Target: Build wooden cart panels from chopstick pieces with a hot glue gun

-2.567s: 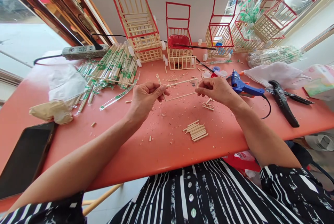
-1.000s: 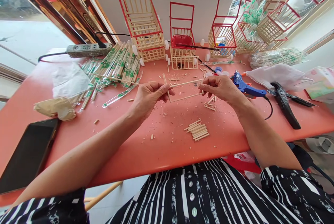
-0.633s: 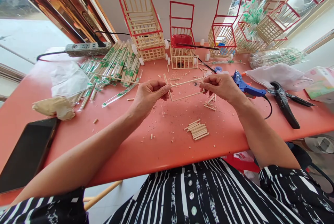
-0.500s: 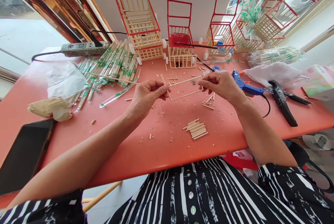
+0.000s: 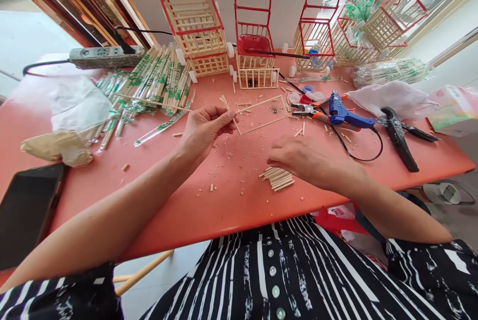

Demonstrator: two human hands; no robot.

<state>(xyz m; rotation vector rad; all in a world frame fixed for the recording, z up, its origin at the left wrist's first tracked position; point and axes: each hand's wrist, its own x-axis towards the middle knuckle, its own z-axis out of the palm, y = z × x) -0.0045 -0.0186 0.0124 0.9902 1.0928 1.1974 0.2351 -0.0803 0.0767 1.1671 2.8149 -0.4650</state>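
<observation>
A thin rectangular frame of wooden sticks is pinched at its left end between the thumb and fingers of my left hand. Its far right end stands free above the red table. My right hand hovers over a small pile of short cut sticks, back of the hand up and fingers bent downward. Blur and the hand's angle hide whether those fingertips touch a stick. To the right lie a blue glue gun and orange-handled pliers.
Several stick-built carts with red trim stand along the back. Paper-wrapped chopsticks, a power strip and a phone lie left. A black-handled tool and a tissue pack are right. Wood crumbs litter the middle.
My right hand has let go of the frame's right end and moved down toward me, over the short sticks. My left hand keeps its grip. The pliers, hidden before, now show.
</observation>
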